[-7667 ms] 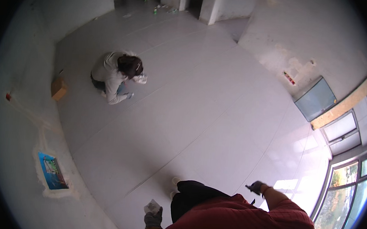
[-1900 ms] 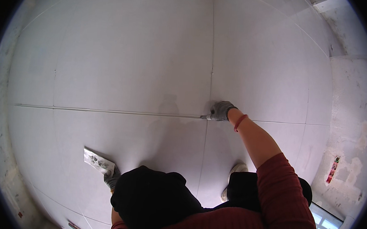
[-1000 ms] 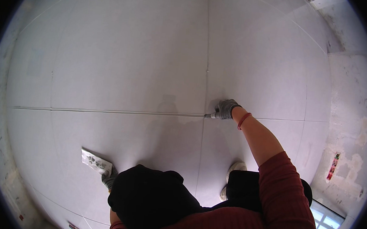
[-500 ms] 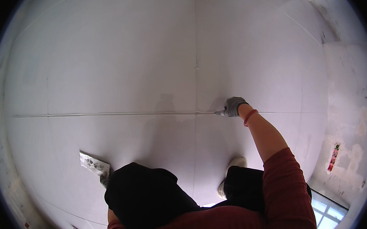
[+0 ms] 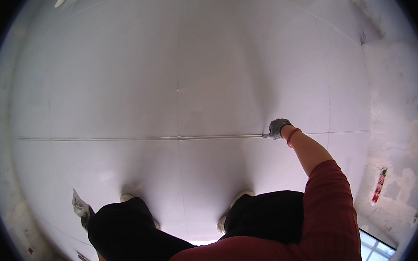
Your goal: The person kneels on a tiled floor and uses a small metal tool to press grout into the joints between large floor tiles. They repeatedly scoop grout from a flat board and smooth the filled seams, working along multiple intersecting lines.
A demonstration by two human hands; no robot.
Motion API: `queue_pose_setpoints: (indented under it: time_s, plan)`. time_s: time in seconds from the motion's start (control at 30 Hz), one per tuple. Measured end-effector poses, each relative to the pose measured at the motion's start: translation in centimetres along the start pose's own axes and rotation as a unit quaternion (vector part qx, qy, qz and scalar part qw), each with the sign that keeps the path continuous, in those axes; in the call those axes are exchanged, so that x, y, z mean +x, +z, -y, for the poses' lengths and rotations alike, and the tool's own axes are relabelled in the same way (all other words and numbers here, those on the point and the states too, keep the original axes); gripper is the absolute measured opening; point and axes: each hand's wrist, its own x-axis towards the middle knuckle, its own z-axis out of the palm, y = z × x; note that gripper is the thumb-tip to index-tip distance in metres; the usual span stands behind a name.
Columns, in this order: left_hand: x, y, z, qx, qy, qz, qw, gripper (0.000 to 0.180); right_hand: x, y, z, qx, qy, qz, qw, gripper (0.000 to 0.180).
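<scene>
1. head view: my right hand (image 5: 279, 128), in a grey glove, is stretched out over the white tiled floor (image 5: 125, 76) and closed around a small tool (image 5: 266, 135) whose tip rests on the horizontal grout line (image 5: 145, 138).
2. a red band (image 5: 292, 136) sits at that wrist, and my red sleeve (image 5: 329, 207) runs back toward the lower edge.
3. my left hand (image 5: 85, 219) is low on the left beside my dark trouser knee (image 5: 124, 231), gripping a pale rag or pad (image 5: 79, 204) just above the floor.
4. my two light shoes (image 5: 235, 200) stand on the tiles below the grout line.
</scene>
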Motion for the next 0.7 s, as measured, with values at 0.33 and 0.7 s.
queue_pose_setpoints:
  time_s: [0.33,0.7]
  plan:
    - [-6.1,0.1,0.5,0.359,0.205,0.040,0.909,0.038,3.9,9.7,-6.3,-0.017,0.034,-0.019,0.999,0.032]
    - [-13.0,12.1,2.0,0.673,0.436,0.059,0.595,0.021,6.4,13.8,-6.0,0.015,0.090,-0.031,0.995,0.033]
